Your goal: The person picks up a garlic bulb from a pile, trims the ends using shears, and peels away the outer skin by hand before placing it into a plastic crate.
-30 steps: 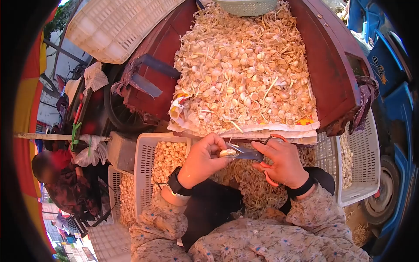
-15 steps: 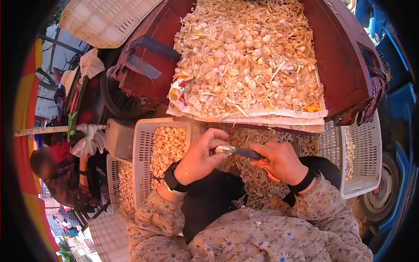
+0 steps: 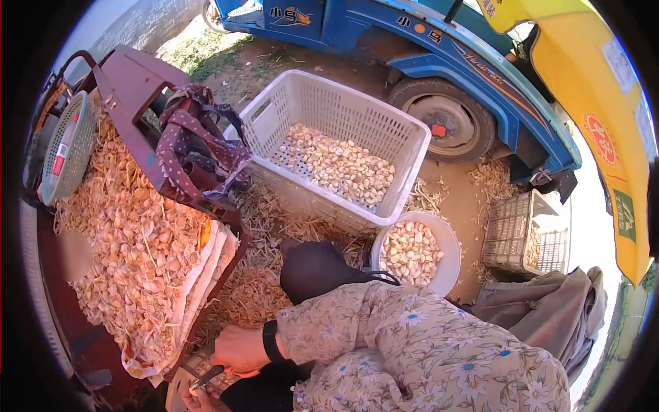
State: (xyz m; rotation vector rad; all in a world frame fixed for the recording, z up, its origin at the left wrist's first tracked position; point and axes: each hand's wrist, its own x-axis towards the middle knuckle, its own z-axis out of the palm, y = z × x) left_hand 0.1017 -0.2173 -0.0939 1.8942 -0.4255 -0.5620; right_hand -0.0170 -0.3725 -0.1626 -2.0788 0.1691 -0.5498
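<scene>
At the lower left, my right hand [image 3: 239, 349] is closed around a small knife [image 3: 209, 375] with a dark blade and some orange at its handle. The knife points down toward my left hand [image 3: 200, 402], which is partly cut off by the bottom edge. Between my left fingers is a pale garlic clove [image 3: 195, 390], touching or very near the knife's tip. Just beyond my hands lies a heap of garlic [image 3: 137, 254], cloves mixed with dry skins and stalks, on the maroon cart [image 3: 127, 96].
A white plastic crate [image 3: 343, 118] holds peeled-looking cloves; a white bucket [image 3: 453, 257] of cloves stands beside it. Further right are another crate [image 3: 504, 230] and a grey-brown cloth [image 3: 549, 312]. A blue three-wheeler [image 3: 371, 34] is parked behind. A green basket [image 3: 82, 154] sits on the heap.
My view has swung to the right, so my hands now appear at the lower left. The knife and clove remain in my hands.
</scene>
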